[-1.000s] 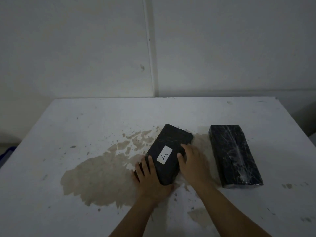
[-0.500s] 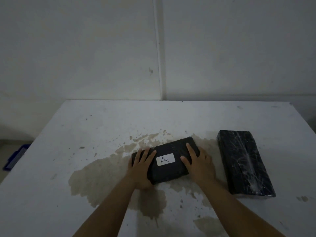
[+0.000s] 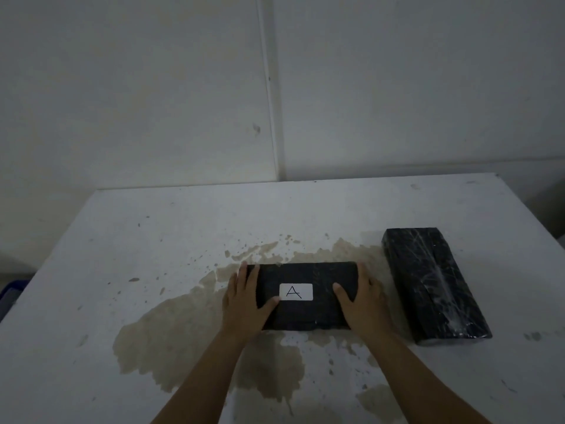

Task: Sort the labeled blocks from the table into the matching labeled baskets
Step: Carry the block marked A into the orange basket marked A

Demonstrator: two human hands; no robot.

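A black wrapped block (image 3: 308, 275) with a white label reading "A" lies crosswise on the white table (image 3: 183, 234), near its middle. My left hand (image 3: 244, 301) grips the block's left end, thumb on top beside the label. My right hand (image 3: 362, 304) grips the right end, thumb on top as well. A second black block (image 3: 428, 280), wrapped in shiny film with no label showing, lies lengthwise to the right, apart from my right hand. No basket label is visible.
A large brownish stain (image 3: 171, 332) spreads over the table around and in front of the block. A blue container edge (image 3: 9, 289) shows past the table's left side. A grey wall (image 3: 275, 87) stands right behind the table.
The block labelled "A" has been turned from a diagonal position to lie squarely crosswise. Both hands moved from its near end out to its two ends.
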